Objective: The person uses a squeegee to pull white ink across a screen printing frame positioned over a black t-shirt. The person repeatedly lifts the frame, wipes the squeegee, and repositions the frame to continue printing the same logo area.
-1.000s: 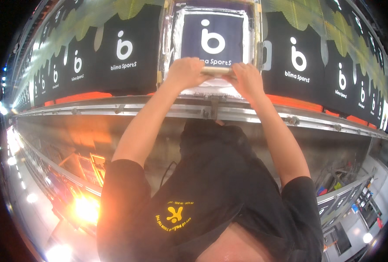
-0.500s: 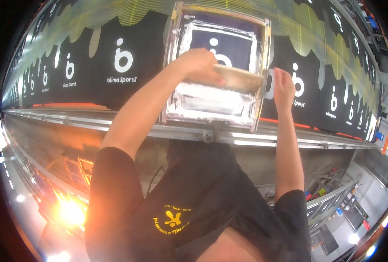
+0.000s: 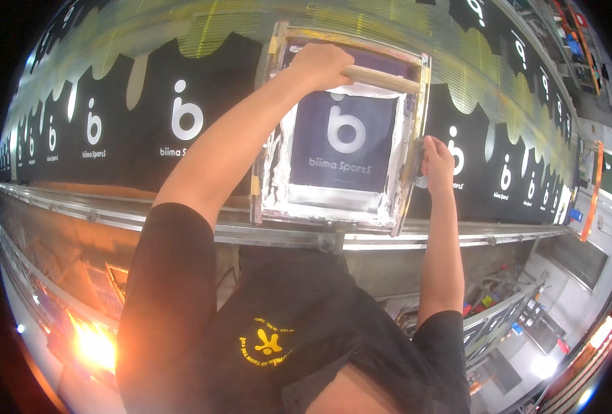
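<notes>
My left hand (image 3: pixel 323 67) grips the wooden-backed squeegee (image 3: pixel 386 79) near its left end. The squeegee lies across the far part of a screen-printing frame (image 3: pixel 422 103). Below it, the dark mesh (image 3: pixel 319 165) shows a pale round emblem with lettering, and thick white ink (image 3: pixel 285 145) rings it. Closed on the handle (image 3: pixel 422 181) at the frame's right side is my right hand (image 3: pixel 440 164); its fingers partly hide that handle. The frame rests over the long table, its near end by the metal rail.
Black garment panels (image 3: pixel 151 103) with white prints line the long table on both sides of the frame. A metal rail (image 3: pixel 285 237) runs along the near edge. Bright orange light (image 3: pixel 93 345) glows at lower left, and a cart (image 3: pixel 506 314) stands at lower right.
My left hand has pushed the squeegee away from me, from mid-frame to the far end, uncovering the emblem and lettering. My right hand stays at the frame's side. The whole view has shifted slightly.
</notes>
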{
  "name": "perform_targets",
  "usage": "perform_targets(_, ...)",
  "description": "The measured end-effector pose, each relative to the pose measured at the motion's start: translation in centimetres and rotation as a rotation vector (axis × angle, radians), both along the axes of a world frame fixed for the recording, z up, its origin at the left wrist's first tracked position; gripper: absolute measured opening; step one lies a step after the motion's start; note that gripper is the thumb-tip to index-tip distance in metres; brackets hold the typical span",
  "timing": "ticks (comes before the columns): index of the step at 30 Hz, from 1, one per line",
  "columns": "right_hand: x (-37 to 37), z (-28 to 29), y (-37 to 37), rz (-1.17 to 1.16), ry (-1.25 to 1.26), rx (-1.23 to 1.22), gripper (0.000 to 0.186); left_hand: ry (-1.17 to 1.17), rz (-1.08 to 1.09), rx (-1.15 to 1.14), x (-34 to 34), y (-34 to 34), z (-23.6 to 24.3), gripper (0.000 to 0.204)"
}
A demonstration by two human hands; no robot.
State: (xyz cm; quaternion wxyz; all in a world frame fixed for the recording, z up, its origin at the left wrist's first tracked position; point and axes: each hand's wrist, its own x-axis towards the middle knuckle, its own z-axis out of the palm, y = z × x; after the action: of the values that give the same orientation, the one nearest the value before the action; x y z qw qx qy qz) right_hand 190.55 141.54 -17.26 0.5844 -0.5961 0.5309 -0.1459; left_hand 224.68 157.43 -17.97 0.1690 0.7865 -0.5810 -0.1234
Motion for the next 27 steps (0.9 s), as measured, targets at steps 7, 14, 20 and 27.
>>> perform_targets(7,1.0,3.7,1.0,0.003,-0.008,-0.101,0.041,0.061,0.071,-0.075,-4.9,5.5,1.8,0.033)
perform_targets(14,1.4,3.2,0.1,-0.023,-0.071,-0.148,0.037,-0.152,0.098,-0.445,-23.5,20.0,-4.5,0.035)
perform_targets(20,3.2,3.4,2.8,-0.106,-0.242,-0.362,0.035,-0.022,0.091,-0.312,-23.0,24.1,-1.4,0.043)
perform_targets(27,11.6,-3.8,12.3,-0.061,-0.301,-0.355,0.034,-0.004,0.039,-0.093,-12.3,34.3,0.3,0.054)
